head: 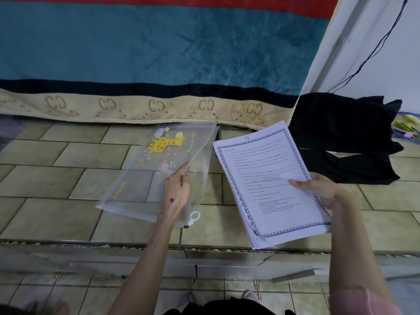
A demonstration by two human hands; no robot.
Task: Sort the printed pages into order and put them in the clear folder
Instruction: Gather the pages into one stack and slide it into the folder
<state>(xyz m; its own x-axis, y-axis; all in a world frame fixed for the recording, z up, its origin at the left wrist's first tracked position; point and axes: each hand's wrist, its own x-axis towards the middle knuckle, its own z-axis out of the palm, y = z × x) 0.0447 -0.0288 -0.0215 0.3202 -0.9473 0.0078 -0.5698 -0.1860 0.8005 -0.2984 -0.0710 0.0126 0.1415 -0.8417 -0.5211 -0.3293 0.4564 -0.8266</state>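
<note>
Pages (270,180): thin floppy stack, held above tiled floor, our right hand (318,187) pinching right edge. Left hand (176,192) grips limp, slippery clear folder (154,169) at open zipper edge; we judge support underneath needed.

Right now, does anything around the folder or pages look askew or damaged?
Mostly fine. The stack of pages in the right hand is unevenly squared, with lower sheets fanning out at its near corner. The left hand pinches the clear folder at its open zip edge. I see no tears or spills.
</note>
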